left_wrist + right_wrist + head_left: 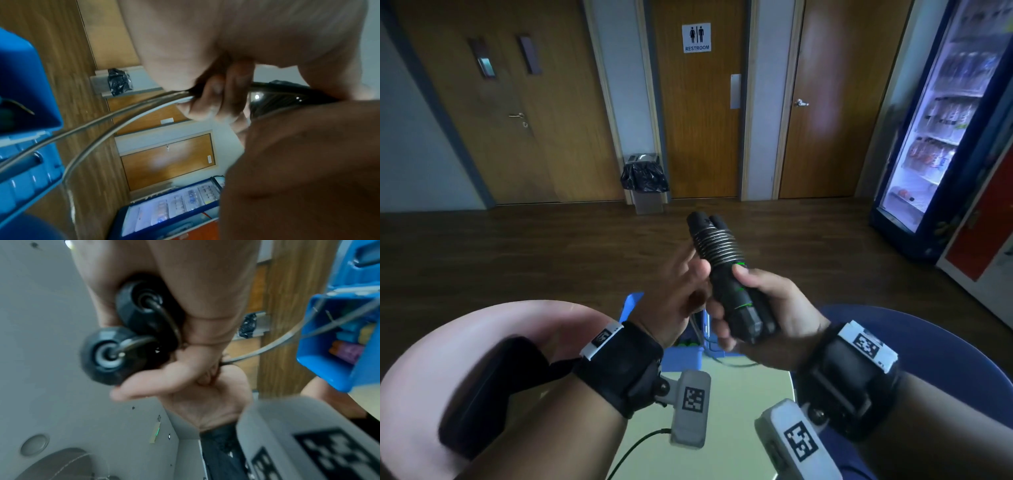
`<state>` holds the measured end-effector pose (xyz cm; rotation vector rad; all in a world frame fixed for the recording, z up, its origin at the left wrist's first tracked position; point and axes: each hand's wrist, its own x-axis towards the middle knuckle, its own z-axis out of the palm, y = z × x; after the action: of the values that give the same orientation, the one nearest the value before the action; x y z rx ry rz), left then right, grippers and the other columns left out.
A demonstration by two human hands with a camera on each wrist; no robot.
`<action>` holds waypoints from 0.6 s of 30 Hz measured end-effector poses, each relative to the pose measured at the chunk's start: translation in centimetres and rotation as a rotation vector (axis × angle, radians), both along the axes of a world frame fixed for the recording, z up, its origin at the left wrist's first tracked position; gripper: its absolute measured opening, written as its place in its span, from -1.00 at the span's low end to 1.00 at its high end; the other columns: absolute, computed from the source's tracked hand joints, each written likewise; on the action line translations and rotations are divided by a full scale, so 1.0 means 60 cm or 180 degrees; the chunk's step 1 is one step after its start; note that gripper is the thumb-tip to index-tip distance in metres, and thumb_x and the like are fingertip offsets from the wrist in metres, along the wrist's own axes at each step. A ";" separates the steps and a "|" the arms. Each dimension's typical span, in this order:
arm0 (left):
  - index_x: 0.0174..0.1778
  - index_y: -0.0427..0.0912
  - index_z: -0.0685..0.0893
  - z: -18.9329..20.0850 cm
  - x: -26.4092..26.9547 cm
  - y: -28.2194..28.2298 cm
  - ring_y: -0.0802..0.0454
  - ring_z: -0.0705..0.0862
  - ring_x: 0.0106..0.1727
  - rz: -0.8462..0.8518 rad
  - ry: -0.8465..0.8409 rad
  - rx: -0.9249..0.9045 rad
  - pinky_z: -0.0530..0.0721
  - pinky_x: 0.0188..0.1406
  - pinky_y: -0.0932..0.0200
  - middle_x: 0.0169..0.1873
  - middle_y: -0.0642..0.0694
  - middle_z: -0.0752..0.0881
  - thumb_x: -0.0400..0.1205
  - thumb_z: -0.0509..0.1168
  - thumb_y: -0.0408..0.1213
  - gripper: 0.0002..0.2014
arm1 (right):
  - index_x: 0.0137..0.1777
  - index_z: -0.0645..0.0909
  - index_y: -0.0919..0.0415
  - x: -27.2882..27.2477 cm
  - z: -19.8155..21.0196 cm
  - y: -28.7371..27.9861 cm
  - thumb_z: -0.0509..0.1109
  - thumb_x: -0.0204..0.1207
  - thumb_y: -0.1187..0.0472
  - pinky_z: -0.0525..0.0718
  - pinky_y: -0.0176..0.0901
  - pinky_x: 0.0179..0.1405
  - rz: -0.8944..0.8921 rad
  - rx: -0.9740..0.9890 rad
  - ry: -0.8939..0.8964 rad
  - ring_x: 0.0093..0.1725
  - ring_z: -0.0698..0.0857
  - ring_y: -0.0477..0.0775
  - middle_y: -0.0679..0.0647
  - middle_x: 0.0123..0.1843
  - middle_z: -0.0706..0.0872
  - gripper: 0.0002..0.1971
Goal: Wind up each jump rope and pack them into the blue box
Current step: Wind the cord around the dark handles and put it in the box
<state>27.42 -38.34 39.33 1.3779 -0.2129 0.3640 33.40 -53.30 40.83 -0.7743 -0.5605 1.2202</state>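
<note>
A black jump rope's two handles (726, 274) are held together upright in front of me, with several turns of grey cable (717, 243) wound round their upper part. My right hand (736, 305) grips the lower ends of the handles; their round end caps (115, 353) show in the right wrist view. My left hand (688, 284) lies against the handles' left side, its fingers (216, 100) curled round the loose cable (115, 120). That cable loops down toward the open blue box (681, 356), which stands on the table under my hands with other items inside (345, 350).
The pale green table (736, 411) lies between a pink seat (448, 342) on the left and a blue seat (928, 342) on the right. Beyond are a wood floor, doors, a lined bin (645, 181) and a lit drinks fridge (945, 120).
</note>
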 end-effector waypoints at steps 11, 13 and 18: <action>0.35 -0.27 0.58 0.022 0.025 -0.005 0.08 0.75 -0.25 0.0767 -0.0063 -0.0288 0.71 -0.28 0.19 -0.19 -0.05 0.77 0.23 0.63 -0.10 -0.23 | -0.01 0.78 0.10 -0.004 0.013 -0.004 0.41 0.55 -0.13 0.75 0.08 -0.15 -0.0627 -0.0883 -0.1005 -0.17 0.74 0.17 0.17 -0.10 0.76 -0.70; 0.15 -0.18 0.65 0.022 0.030 -0.003 0.13 0.75 -0.19 0.0945 -0.0040 -0.0058 0.71 -0.22 0.23 -0.22 0.01 0.78 0.19 0.62 -0.14 -0.40 | 0.06 0.71 0.23 -0.006 0.011 0.002 0.49 0.56 0.16 0.77 0.14 -0.11 -0.0937 -0.1116 -0.1574 -0.17 0.73 0.14 0.18 -0.13 0.75 -0.83; 0.10 -0.06 0.67 0.022 0.036 0.004 0.14 0.78 -0.12 0.0888 0.0020 0.0185 0.76 -0.08 0.18 -0.19 0.07 0.83 0.17 0.62 -0.09 -0.43 | 0.03 0.64 0.46 -0.004 0.005 0.008 0.51 0.28 0.21 0.69 0.13 -0.19 -0.1216 -0.1085 -0.1747 -0.27 0.70 0.21 0.27 -0.22 0.73 -0.62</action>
<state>29.58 -38.09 40.66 1.4692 -0.0251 0.5889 33.17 -52.84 41.13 -1.4564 -0.6155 0.7470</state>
